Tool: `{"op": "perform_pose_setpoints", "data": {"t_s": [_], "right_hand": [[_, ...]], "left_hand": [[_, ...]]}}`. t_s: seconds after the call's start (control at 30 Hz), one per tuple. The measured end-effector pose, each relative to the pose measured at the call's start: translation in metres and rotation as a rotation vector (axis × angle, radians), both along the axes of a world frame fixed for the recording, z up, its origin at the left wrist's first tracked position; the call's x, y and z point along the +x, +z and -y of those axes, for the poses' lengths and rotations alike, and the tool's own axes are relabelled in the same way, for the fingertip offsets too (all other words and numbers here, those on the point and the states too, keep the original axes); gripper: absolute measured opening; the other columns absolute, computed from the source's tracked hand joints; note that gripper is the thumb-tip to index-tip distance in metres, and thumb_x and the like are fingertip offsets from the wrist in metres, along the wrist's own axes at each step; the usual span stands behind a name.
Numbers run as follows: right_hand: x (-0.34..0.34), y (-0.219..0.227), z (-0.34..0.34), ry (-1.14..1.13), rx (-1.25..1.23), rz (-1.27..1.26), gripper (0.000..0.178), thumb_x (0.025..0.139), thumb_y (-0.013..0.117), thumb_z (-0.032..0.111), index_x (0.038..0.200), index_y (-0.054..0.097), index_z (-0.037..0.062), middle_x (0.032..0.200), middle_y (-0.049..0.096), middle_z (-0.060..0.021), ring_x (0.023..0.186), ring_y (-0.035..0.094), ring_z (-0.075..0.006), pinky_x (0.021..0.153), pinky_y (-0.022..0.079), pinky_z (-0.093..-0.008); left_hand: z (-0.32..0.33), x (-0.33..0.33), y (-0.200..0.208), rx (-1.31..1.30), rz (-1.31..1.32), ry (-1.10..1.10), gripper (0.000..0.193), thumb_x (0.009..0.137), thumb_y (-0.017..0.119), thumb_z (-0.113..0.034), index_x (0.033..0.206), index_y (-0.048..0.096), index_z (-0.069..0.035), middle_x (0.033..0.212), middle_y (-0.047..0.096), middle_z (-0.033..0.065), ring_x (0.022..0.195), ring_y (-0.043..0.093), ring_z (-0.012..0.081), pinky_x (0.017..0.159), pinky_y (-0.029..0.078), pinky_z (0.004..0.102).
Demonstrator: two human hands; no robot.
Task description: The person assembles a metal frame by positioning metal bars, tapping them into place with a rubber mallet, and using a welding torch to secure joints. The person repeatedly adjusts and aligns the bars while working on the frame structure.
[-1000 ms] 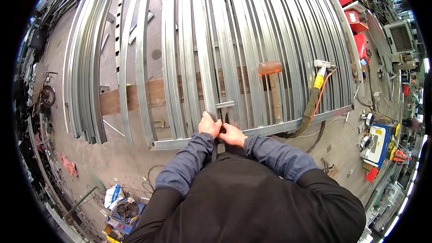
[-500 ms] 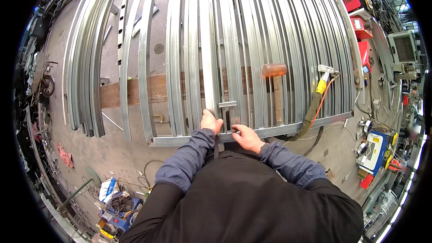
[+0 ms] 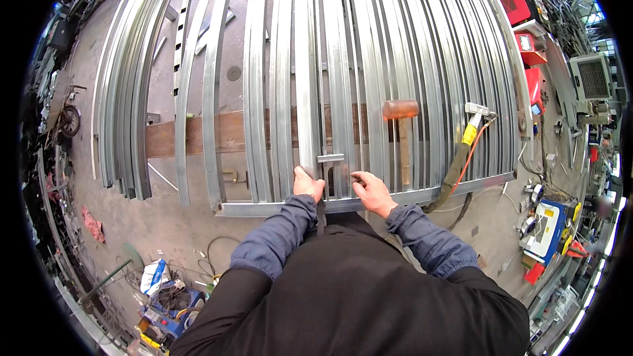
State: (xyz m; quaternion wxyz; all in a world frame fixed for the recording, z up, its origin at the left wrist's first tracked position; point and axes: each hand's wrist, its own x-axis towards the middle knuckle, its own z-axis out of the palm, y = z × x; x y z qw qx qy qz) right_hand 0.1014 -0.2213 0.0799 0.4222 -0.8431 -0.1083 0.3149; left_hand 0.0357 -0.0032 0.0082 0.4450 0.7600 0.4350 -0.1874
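Note:
Long galvanized steel bars run away from me in rows across a steel frame, with its near rail (image 3: 277, 208) in front of my body. My left hand (image 3: 308, 184) is closed around the near end of one bright bar (image 3: 305, 92). Just to its right, a short metal piece (image 3: 330, 157) lies crosswise over the gap beside the neighbouring bar. My right hand (image 3: 373, 194) is close to that bar's near end, its thumb and forefinger apart. Whether its fingertips touch the metal is hard to see. A mallet (image 3: 401, 109) with an orange-brown head rests on bars further right.
A welding torch (image 3: 469, 133) with yellow grip and dark sleeved cable lies across the right-hand bars. Stacked channels (image 3: 125, 105) stand at the left. Blue-and-white machine (image 3: 547, 227) and cables occupy the floor at right; a blue cart (image 3: 173, 310) sits lower left.
My right hand has shifted a little right and up, and its thumb and forefinger have spread. My left hand keeps its grip on the bar. The view has moved slightly.

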Motion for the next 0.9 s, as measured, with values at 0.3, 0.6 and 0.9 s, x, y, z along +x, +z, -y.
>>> {"op": "perform_pose_setpoints", "data": {"t_s": [0.3, 0.6, 0.9], "right_hand": [[-0.004, -0.016, 0.005, 0.018, 0.059, 0.03, 0.033, 0.101, 0.067, 0.015, 0.13, 0.068, 0.0002, 0.111, 0.074, -0.0132, 0.096, 0.072, -0.0195, 0.087, 0.057, -0.0324], [-0.003, -0.011, -0.001, 0.038, 0.063, 0.029, 0.032, 0.099, 0.066, 0.011, 0.129, 0.068, 0.0008, 0.11, 0.072, -0.0127, 0.095, 0.07, -0.0213, 0.087, 0.056, -0.0335], [0.048, -0.02, 0.037, -0.178, -0.314, 0.619, 0.059, 0.089, 0.073, 0.018, 0.144, 0.057, 0.0044, 0.142, 0.052, -0.0186, 0.133, 0.047, -0.0403, 0.117, 0.038, -0.0495]], "left_hand": [[0.0, -0.003, -0.01, -0.004, 0.023, 0.055, 0.061, 0.076, 0.075, -0.015, 0.126, 0.047, 0.005, 0.123, 0.066, 0.0351, 0.117, 0.065, 0.0507, 0.104, 0.052, 0.049], [0.003, 0.001, -0.005, 0.011, -0.009, 0.086, 0.059, 0.077, 0.074, -0.015, 0.126, 0.048, 0.005, 0.117, 0.068, 0.0351, 0.114, 0.067, 0.0518, 0.101, 0.053, 0.05], [-0.001, 0.0, 0.006, 0.046, 0.006, 0.102, 0.057, 0.077, 0.075, -0.016, 0.125, 0.049, 0.002, 0.112, 0.071, 0.0337, 0.108, 0.069, 0.0513, 0.098, 0.055, 0.0508]]}}
